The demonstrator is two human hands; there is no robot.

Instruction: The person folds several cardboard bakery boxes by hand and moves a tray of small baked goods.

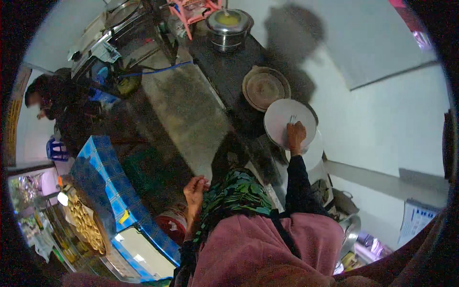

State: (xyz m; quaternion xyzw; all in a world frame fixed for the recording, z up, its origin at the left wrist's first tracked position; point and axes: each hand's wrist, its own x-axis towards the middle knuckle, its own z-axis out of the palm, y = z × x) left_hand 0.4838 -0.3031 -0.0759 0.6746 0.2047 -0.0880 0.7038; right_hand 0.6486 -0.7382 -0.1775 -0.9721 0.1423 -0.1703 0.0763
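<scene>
My right hand (296, 135) is closed at the middle of a pale round lid (275, 123) on the dark counter. A small metallic piece, apparently the lid's handle, shows just beyond the fingers. Past the lid sits a shallow brown round pan (266, 88), its inside bare. Under my right forearm, another white round surface (316, 152) is partly covered by the lid. My left hand (196, 188) hangs over the floor beside my green patterned garment, fingers loosely curled and apart, with nothing visible in them.
A steel pot (226, 34) with yellowish contents stands at the counter's far end, near a pink rack (193, 12). At left are a blue-checked table (122, 193), a tray of yellowish food pieces (84, 222) and a white box (145, 253). A person (66, 104) is at far left.
</scene>
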